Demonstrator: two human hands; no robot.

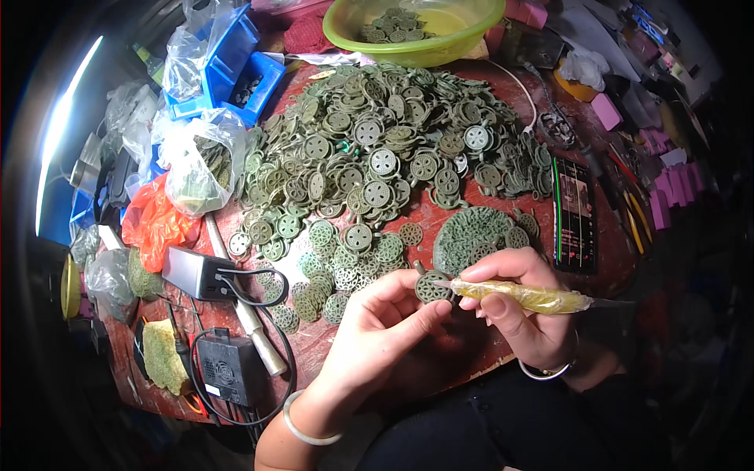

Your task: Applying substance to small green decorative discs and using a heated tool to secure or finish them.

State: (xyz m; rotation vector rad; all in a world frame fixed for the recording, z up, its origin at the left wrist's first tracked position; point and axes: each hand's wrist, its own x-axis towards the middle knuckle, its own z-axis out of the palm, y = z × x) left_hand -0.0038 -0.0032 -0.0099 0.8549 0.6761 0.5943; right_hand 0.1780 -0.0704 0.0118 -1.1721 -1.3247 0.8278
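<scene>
My left hand (pixel 375 336) pinches a round, dark green openwork wax-like piece (pixel 432 289) with a small loop at its top, held upright above the table's near edge. My right hand (pixel 536 318) grips a pointed hand tool (pixel 526 296) like a pen, its handle wrapped in yellow under clear film. The tool's thin tip meets the piece's face or lies just in front of it. Just beyond my fingers rests a rough green round pad (pixel 463 233) with a few pieces on it. Flat lacy green discs (pixel 357 271) lie beyond my left hand.
A large heap of similar round pieces (pixel 338 149) covers the red table's middle. Behind it stands a yellow-green basin (pixel 416 53). A phone (pixel 575 213) lies at right, near pliers (pixel 638 220). Left are blue bins (pixel 255 86), plastic bags (pixel 206 161), black boxes (pixel 228 363) and cables.
</scene>
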